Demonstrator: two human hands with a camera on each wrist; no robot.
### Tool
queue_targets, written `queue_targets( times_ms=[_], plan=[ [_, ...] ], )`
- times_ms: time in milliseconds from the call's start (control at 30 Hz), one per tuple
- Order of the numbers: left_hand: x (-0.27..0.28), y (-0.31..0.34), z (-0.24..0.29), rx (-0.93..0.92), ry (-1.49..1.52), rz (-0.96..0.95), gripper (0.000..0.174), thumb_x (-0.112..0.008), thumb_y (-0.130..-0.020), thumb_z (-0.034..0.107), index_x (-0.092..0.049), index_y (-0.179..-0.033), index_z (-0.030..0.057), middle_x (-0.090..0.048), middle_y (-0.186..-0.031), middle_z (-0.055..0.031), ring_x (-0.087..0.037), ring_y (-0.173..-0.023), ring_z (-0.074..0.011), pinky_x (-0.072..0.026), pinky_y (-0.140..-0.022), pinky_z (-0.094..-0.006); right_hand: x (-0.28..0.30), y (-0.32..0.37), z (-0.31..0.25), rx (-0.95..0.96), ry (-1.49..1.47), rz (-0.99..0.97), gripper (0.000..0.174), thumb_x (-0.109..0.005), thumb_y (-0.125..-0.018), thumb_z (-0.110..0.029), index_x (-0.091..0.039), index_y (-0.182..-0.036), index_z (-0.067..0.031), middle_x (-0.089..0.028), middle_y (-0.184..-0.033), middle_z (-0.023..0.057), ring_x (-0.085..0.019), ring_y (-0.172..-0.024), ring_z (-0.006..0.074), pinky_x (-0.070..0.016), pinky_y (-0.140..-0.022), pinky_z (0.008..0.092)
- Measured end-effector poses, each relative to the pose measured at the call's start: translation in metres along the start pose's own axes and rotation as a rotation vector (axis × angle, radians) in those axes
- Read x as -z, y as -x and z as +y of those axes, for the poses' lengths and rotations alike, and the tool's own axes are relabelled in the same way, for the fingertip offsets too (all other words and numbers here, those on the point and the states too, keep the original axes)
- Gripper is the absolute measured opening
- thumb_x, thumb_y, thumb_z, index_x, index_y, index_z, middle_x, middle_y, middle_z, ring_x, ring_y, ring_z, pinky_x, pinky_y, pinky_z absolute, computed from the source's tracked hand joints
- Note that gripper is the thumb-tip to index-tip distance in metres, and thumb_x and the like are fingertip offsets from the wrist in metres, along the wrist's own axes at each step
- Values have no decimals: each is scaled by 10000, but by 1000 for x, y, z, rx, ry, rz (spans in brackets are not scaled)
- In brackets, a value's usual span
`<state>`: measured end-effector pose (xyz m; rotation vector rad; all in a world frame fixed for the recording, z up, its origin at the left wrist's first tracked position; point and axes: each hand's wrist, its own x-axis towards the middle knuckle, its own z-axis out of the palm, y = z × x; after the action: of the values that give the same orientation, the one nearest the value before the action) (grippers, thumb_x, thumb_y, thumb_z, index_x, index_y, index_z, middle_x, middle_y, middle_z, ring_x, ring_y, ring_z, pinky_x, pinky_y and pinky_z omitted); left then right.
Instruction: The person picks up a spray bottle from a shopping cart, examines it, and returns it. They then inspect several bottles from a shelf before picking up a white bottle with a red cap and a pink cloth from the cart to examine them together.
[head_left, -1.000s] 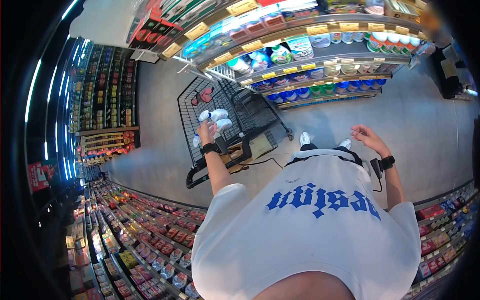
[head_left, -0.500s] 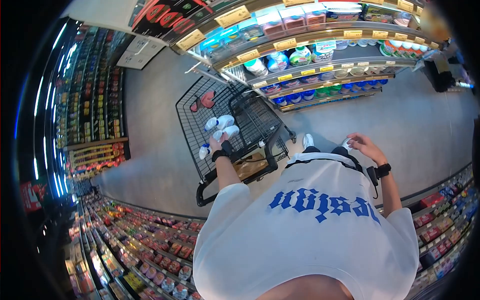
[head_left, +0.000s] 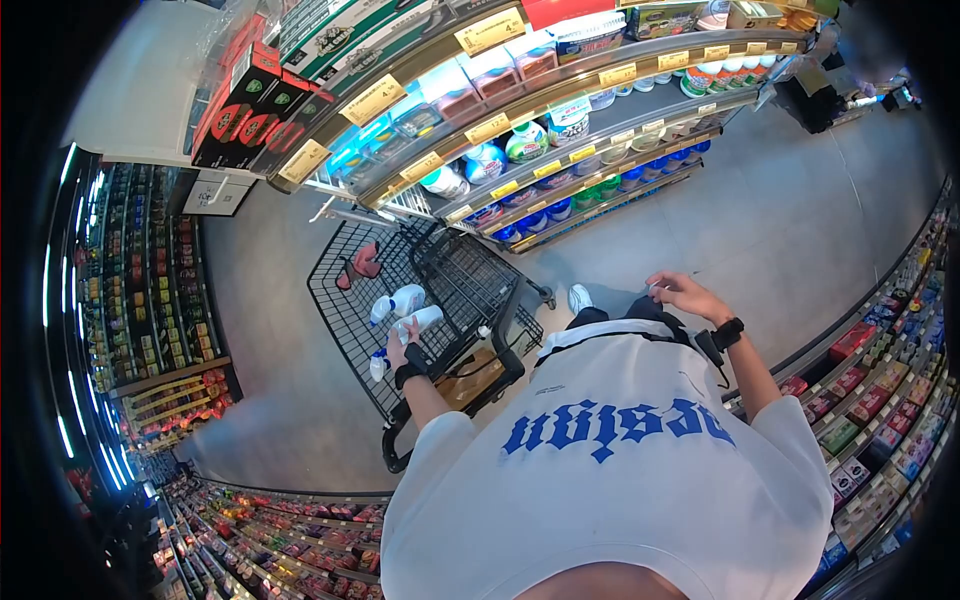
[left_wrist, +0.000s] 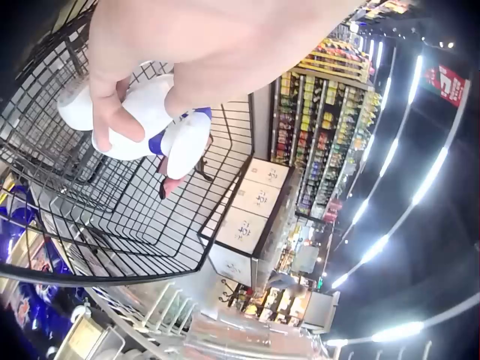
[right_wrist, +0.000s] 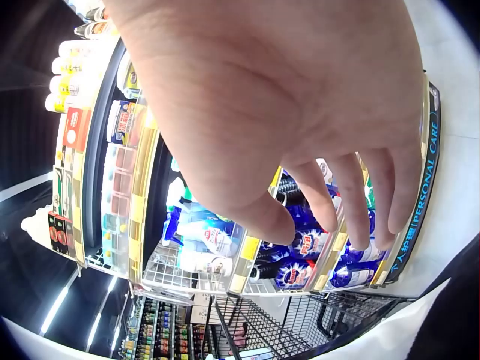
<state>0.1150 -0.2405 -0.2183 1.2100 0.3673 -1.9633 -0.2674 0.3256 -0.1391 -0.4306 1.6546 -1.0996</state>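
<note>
My left hand (head_left: 402, 345) reaches into a black wire shopping cart (head_left: 335, 290) and grips a white spray bottle (head_left: 422, 319) that lies on its side. In the left wrist view, the thumb and fingers curl over the white bottle body (left_wrist: 146, 109), close to a blue collar. Right beside it in the head view is a second white bottle (head_left: 408, 297) with a blue part at its neck. Away from the cart, my right hand (head_left: 688, 295) hovers in front of the waist with loosely bent fingers, holding nothing. In the right wrist view its fingers (right_wrist: 350, 195) hang apart.
A pink item (head_left: 362, 262) lies toward the cart's far end, and a brown flat piece (head_left: 472, 378) sits near its handle (head_left: 395, 455). Shelves of cleaning bottles (head_left: 527, 142) stand just beyond the cart. Another stocked shelf (head_left: 870, 395) runs behind me on the right.
The head view has turned, so cart and shelves sit lower and farther left. My left hand keeps hold of the spray bottle in the cart. My right hand appears farther left.
</note>
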Motion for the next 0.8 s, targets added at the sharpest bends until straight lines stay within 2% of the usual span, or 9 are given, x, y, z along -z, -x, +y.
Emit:
queue_targets(
  times_ms=[100, 167, 233, 300, 333, 433, 467, 733, 800],
  plan=[
    [-5, 8, -6, 22, -38, 77, 387, -598, -966, 60, -409, -1299, 2, -427, -1293, -222, -490, -1051, -361, -551, -832, -493, 7, 0, -4, 4, 1, -20, 329, -601, -949, -233, -595, -1232, -64, -655, -1053, 57, -628, -951, 152, -501, -816, 295],
    [4, 7, -4, -111, -297, -82, 480, -646, -952, 113, -375, -1344, 62, -431, -1229, -182, -476, -920, -281, -560, -845, -460, 15, -2, 1, -23, 16, 27, 325, -590, -949, -215, -599, -1230, -53, -662, -1063, 61, -635, -958, 160, -505, -831, 303],
    [-19, 55, -38, -240, -460, -74, 470, -644, -961, 130, -384, -1353, 136, -427, -1236, -172, -433, -858, -247, -553, -779, -418, 20, -1, -7, 11, 24, -11, 328, -579, -950, -210, -600, -1231, -44, -667, -1064, 69, -638, -960, 165, -504, -847, 302],
    [-26, 82, -44, -188, -647, -169, 463, -623, -982, 161, -377, -1374, 174, -422, -1259, -168, -490, -951, -283, -530, -710, -349, 28, -3, -6, 31, 33, -9, 337, -572, -949, -206, -594, -1244, -45, -669, -1075, 74, -636, -966, 167, -499, -867, 297],
    [-40, 121, -66, -222, -793, -228, 452, -590, -1006, 207, -375, -1401, 173, -470, -1270, -160, -576, -1010, -329, -484, -637, -284, 33, -4, -5, 26, 33, -29, 347, -572, -947, -207, -587, -1250, -39, -664, -1071, 70, -633, -974, 169, -493, -878, 295],
    [-60, 169, -95, -274, -988, -368, 454, -588, -1008, 231, -401, -1415, 156, -553, -1215, -164, -631, -990, -342, -434, -586, -243, 49, -7, -1, 28, 27, -107, 328, -558, -969, -175, -566, -1269, -44, -655, -1109, 76, -615, -1036, 164, -485, -924, 300],
    [-70, 188, -107, -325, -1079, -345, 453, -571, -1018, 246, -407, -1426, 137, -581, -1221, -174, -660, -904, -320, -445, -581, -248, 53, -8, -2, 33, 24, -108, 328, -558, -969, -175, -566, -1269, -44, -655, -1109, 76, -615, -1036, 164, -485, -924, 300],
    [-117, 283, -176, -362, -1249, -558, 456, -592, -1007, 211, -424, -1406, 69, -614, -1132, -144, -654, -816, -203, -474, -593, -241, 87, -13, -1, 79, 31, -81, 359, -626, -948, -266, -601, -1222, -35, -628, -1054, 53, -614, -947, 152, -480, -865, 296],
    [-128, 310, -209, -383, -1267, -556, 447, -598, -1000, 179, -432, -1394, 49, -650, -1057, -103, -680, -819, -184, -508, -649, -240, 94, -15, 0, 140, 29, -78, 356, -632, -950, -273, -606, -1217, -39, -624, -1060, 54, -612, -936, 153, -481, -861, 297]
  ],
)
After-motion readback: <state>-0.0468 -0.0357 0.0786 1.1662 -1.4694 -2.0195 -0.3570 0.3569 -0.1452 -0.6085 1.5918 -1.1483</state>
